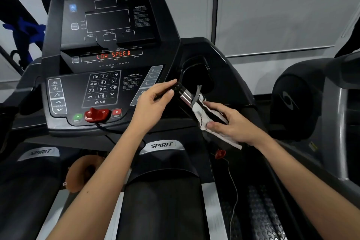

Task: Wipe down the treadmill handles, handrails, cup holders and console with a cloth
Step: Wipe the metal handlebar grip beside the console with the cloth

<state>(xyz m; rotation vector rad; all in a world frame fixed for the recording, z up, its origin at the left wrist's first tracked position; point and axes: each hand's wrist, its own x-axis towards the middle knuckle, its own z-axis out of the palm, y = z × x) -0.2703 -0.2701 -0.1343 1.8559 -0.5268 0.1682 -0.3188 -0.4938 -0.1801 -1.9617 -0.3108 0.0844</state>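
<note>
A black treadmill console [105,87] with a keypad and a red "LOW SPEED" readout fills the left and middle. To its right a short handle [185,94] with a silver pulse band juts toward me. My left hand [153,103] grips the handle's black end. A white cloth with black markings [210,117] is wrapped round the lower part of the handle, and my right hand [233,122] holds it there. Behind the handle is the dark right cup holder [196,76].
A red safety key [96,114] sits between the green start and red stop buttons; its cord runs down to a red clip [220,154]. The belt [161,206] lies below. Another machine [303,99] stands to the right, and a grey wall behind.
</note>
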